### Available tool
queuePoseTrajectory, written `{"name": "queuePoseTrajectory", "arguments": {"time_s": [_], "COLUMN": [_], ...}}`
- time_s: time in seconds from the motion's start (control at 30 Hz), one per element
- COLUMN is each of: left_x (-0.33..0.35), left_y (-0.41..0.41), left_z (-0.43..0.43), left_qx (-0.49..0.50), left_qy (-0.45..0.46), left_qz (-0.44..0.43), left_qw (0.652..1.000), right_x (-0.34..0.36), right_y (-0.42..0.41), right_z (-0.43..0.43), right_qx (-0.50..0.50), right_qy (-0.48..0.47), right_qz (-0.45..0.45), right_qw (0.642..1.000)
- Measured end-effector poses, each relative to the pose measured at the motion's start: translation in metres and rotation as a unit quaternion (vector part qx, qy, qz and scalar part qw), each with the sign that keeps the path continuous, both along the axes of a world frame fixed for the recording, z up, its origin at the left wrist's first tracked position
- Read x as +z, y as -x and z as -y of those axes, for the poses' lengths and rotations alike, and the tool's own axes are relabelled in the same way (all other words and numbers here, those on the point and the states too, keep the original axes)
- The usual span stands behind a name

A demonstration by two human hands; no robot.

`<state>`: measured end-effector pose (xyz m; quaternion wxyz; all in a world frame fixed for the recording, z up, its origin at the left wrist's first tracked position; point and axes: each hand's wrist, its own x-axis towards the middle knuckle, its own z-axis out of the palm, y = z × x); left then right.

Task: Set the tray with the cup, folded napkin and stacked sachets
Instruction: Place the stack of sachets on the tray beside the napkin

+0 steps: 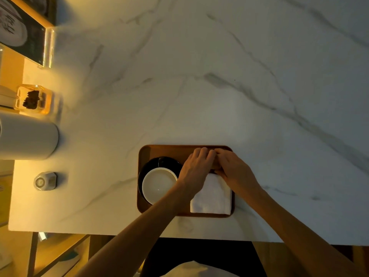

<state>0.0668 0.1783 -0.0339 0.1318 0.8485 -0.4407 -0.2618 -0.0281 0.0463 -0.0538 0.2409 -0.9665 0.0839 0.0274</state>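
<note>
Both the left hand [196,166] and right hand [234,169] are cupped together over the tray's [165,151] far right corner, above the folded napkin [211,198]; whatever is gripped is hidden, presumably light, slippery sachets best pinched by the edges

Both of my forearms reach in from the bottom edge, bare, converging toward the middle. Left hand [196,166] palm-down, fingers curled forward, knuckles up. Right hand [234,169] angled in from the right, fingertips meeting the left's fingertips. Hands touching at the tips; whatever is between them is hidden. I can't tell the grip on either.
</note>
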Motion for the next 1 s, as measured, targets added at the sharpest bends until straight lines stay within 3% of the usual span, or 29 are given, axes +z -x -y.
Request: {"name": "queuePoseTrajectory", "arguments": {"time_s": [0.77,1.0], "left_x": [-0.001,0.01], "left_y": [0.005,0.008], "left_z": [0.0,0.0], "left_qx": [-0.008,0.05], "left_qy": [-0.005,-0.02], "left_qz": [0.023,-0.019], "left_qw": [1.0,0.998], "right_x": [-0.011,-0.004], "right_y": [0.004,0.015], "right_z": [0.0,0.003], "right_qx": [-0.004,-0.038], "right_qy": [0.009,-0.02], "right_qz": [0.099,-0.023], "right_qw": [0.995,0.999]}}
